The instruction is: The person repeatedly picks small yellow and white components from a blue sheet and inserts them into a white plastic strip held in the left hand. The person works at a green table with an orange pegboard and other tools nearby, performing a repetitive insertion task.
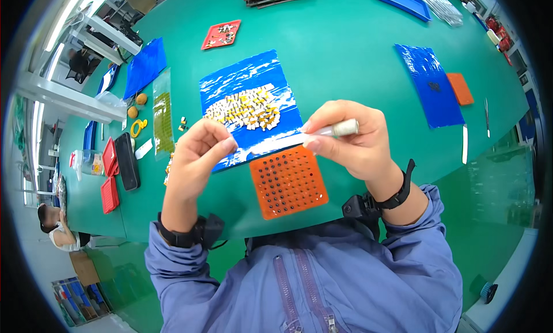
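In my right hand [351,134], thumb and fingers pinch a slim whitish stick-like tool [344,128] with a thick cream-coloured end. A pale strip runs from it toward the left; I cannot make out where it ends. My left hand [201,151] is closed, thumb against the curled fingers; anything between them is too small to name. Between and beyond the hands lies a blue sheet [239,74] bearing a pile of small white and yellow-brown pieces [247,108]. Just below the hands sits an orange perforated board [291,186], with black round pieces in its left columns.
On the green table [345,50] stand a red tray [221,34] of small parts and, at right, another blue sheet [432,88] beside an orange block [460,89]. A black case [127,160], red trays [109,195] and yellow rings [138,127] lie left. A person [60,229] is at far left.
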